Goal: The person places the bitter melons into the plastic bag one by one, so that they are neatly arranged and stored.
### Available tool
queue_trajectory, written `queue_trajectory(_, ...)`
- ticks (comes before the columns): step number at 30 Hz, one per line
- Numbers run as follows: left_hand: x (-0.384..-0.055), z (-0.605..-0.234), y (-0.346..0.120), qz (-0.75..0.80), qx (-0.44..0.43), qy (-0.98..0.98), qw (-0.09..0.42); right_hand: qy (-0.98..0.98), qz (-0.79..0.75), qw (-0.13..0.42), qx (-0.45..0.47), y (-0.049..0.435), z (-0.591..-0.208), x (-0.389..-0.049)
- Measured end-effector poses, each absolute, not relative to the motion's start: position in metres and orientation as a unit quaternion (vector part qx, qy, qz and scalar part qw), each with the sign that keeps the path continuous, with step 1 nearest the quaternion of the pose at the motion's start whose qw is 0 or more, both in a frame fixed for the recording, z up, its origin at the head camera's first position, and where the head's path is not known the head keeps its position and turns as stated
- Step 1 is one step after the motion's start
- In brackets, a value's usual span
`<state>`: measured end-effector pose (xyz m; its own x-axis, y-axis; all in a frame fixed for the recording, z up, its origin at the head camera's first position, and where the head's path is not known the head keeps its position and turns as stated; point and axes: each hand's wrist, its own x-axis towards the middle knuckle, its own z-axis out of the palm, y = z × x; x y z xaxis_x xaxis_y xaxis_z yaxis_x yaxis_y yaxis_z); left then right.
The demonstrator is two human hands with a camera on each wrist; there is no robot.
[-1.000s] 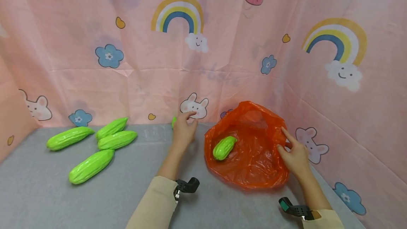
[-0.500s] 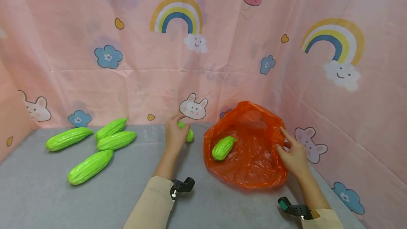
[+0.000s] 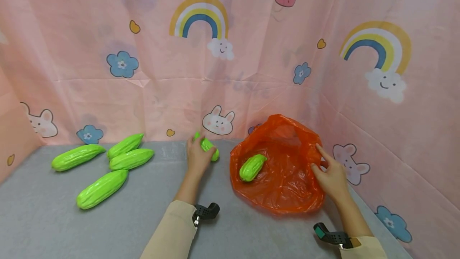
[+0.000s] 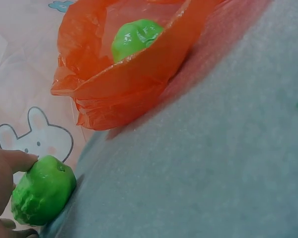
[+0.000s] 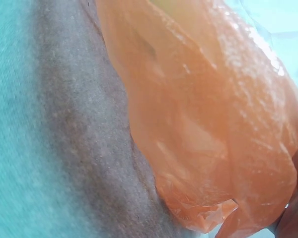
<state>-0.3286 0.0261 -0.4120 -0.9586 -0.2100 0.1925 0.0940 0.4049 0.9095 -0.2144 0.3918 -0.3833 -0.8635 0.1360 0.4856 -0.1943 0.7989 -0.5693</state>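
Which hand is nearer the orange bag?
Right. The right hand holds the orange bag at its right edge; the left hand, beyond its left edge, grips a green vegetable.

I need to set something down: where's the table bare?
The widest bare patch of table is front left, between the nearest green gourd and the left sleeve. A narrower one separates the left forearm from the orange bag. Crowded: back left, where three more gourds lie; back centre, where the left hand grips another; right, where the right hand holds the bag.
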Motion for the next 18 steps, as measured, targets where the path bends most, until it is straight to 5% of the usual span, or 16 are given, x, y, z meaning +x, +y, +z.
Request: queue_trajectory(18, -0.3302, -0.4132, 0.0238, -0.600, 0.017, -0.789, 0.136, -0.912, 0.322, 0.255, 0.017, 0.3906, -0.3837, -0.2136)
